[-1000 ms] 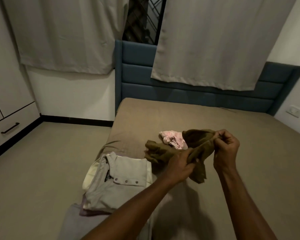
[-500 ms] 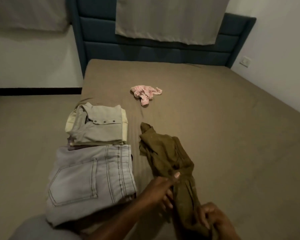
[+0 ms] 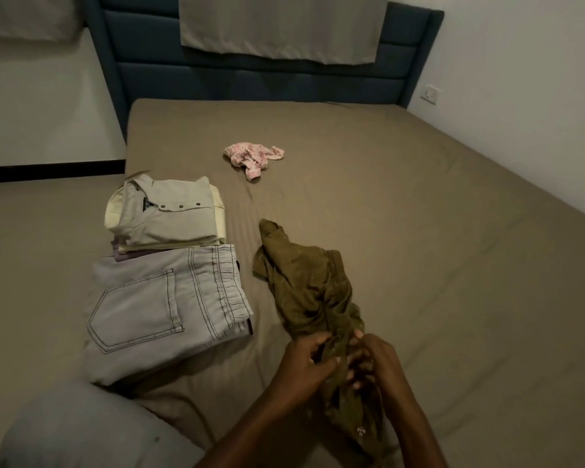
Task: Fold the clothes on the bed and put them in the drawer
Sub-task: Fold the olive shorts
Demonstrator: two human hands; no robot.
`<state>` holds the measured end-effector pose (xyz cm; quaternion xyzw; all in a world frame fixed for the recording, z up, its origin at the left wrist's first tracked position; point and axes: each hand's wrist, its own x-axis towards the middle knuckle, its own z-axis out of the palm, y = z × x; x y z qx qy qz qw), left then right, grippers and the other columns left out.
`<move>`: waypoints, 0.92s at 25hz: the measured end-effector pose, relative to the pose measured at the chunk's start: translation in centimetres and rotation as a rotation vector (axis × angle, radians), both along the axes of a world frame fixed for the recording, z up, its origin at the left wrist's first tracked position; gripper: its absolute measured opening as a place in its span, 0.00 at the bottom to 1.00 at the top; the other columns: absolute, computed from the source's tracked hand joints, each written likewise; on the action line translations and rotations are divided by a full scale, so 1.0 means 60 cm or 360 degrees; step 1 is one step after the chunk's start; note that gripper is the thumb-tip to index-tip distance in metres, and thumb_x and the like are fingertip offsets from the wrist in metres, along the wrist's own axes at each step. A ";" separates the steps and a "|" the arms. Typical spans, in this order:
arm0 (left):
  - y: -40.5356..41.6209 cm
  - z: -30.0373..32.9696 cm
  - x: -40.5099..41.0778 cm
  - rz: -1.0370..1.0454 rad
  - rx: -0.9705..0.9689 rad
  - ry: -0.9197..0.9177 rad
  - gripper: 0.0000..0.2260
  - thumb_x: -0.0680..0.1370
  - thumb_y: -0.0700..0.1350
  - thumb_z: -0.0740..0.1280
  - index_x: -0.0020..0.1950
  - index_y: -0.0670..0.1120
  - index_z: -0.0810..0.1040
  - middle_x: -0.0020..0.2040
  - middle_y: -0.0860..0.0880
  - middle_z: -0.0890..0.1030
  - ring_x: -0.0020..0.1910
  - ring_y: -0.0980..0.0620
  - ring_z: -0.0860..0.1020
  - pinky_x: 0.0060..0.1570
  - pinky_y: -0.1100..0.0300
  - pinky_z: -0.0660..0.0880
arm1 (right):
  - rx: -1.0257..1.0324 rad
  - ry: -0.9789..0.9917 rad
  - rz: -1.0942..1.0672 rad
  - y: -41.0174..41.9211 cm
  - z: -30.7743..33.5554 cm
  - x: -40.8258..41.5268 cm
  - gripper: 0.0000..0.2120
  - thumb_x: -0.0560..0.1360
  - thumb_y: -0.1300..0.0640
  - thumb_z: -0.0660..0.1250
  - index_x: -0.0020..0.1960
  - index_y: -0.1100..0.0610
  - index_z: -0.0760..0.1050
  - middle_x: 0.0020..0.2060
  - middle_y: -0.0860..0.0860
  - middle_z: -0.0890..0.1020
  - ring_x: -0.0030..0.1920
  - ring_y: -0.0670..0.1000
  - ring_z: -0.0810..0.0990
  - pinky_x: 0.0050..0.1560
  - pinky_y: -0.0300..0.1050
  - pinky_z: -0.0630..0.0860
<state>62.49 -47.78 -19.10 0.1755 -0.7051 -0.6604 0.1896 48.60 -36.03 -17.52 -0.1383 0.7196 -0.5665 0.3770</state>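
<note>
An olive-green garment (image 3: 304, 285) lies crumpled on the bed (image 3: 419, 231), its near end bunched between my hands. My left hand (image 3: 303, 368) and my right hand (image 3: 374, 361) both grip that near end, fingers closed in the cloth. Left of it lie folded grey jeans (image 3: 163, 305), pocket side up. Behind the jeans sits a small stack of folded shirts (image 3: 168, 214), a beige buttoned one on top. A small pink patterned garment (image 3: 252, 156) lies unfolded further up the bed. No drawer is in view.
A blue padded headboard (image 3: 260, 82) stands at the far end, with a grey curtain (image 3: 277, 25) hanging over it. The white wall with a socket (image 3: 431, 94) runs along the right. The bed's left edge drops to the floor (image 3: 31, 231). My grey-clad knee (image 3: 81, 430) is at bottom left.
The olive garment came down from mid-air onto the bed. My view tilted downward, and both hands drew together at the garment's near end.
</note>
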 end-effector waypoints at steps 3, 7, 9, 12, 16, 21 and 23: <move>0.013 0.005 0.030 -0.0274 -0.0104 -0.0038 0.10 0.77 0.42 0.74 0.58 0.46 0.84 0.49 0.48 0.86 0.48 0.48 0.86 0.41 0.56 0.81 | 0.0210 0.0443 0.0078 -0.035 0.033 0.023 0.20 0.71 0.39 0.76 0.59 0.47 0.79 0.48 0.45 0.86 0.45 0.48 0.86 0.46 0.51 0.85; -0.036 0.025 0.040 -0.0147 -0.0271 -0.0188 0.06 0.74 0.35 0.70 0.47 0.44 0.85 0.40 0.47 0.86 0.40 0.54 0.85 0.39 0.55 0.81 | 0.0337 0.1089 0.0379 -0.051 0.051 0.056 0.23 0.70 0.52 0.61 0.64 0.38 0.75 0.61 0.49 0.82 0.59 0.50 0.81 0.62 0.54 0.79; -0.080 0.060 0.034 0.0329 -0.0194 -0.0184 0.11 0.76 0.33 0.67 0.44 0.48 0.85 0.38 0.50 0.86 0.38 0.53 0.85 0.36 0.59 0.78 | 0.0368 0.1306 0.0672 -0.033 0.066 0.073 0.33 0.73 0.60 0.61 0.73 0.32 0.69 0.71 0.40 0.73 0.70 0.44 0.70 0.74 0.47 0.69; -0.140 0.098 0.021 0.0521 -0.0386 -0.0270 0.17 0.75 0.53 0.76 0.62 0.54 0.78 0.52 0.53 0.84 0.48 0.52 0.84 0.45 0.55 0.82 | 0.0611 0.1346 0.1193 -0.001 0.071 0.090 0.35 0.74 0.62 0.62 0.70 0.27 0.70 0.66 0.30 0.72 0.65 0.38 0.70 0.66 0.38 0.71; -0.167 0.073 -0.024 0.0113 -0.1183 -0.1114 0.41 0.70 0.60 0.76 0.77 0.51 0.62 0.66 0.43 0.75 0.62 0.42 0.78 0.57 0.44 0.79 | 0.0711 0.1364 0.1335 0.038 0.017 0.121 0.22 0.67 0.49 0.66 0.54 0.24 0.76 0.56 0.37 0.80 0.57 0.42 0.79 0.55 0.44 0.78; -0.252 0.084 -0.013 -0.0076 -0.0429 -0.1032 0.17 0.76 0.48 0.76 0.62 0.44 0.81 0.50 0.44 0.85 0.40 0.46 0.85 0.39 0.50 0.84 | 0.0297 0.0960 0.0341 0.070 0.004 0.124 0.16 0.62 0.35 0.74 0.41 0.46 0.82 0.40 0.42 0.84 0.43 0.42 0.82 0.45 0.40 0.79; -0.255 0.091 0.005 -0.0117 -0.0309 -0.0846 0.30 0.71 0.56 0.80 0.69 0.50 0.75 0.53 0.47 0.84 0.42 0.46 0.86 0.39 0.48 0.84 | 0.0154 0.0772 0.0169 0.078 0.017 0.104 0.13 0.66 0.38 0.74 0.40 0.48 0.84 0.39 0.48 0.86 0.42 0.47 0.84 0.47 0.49 0.81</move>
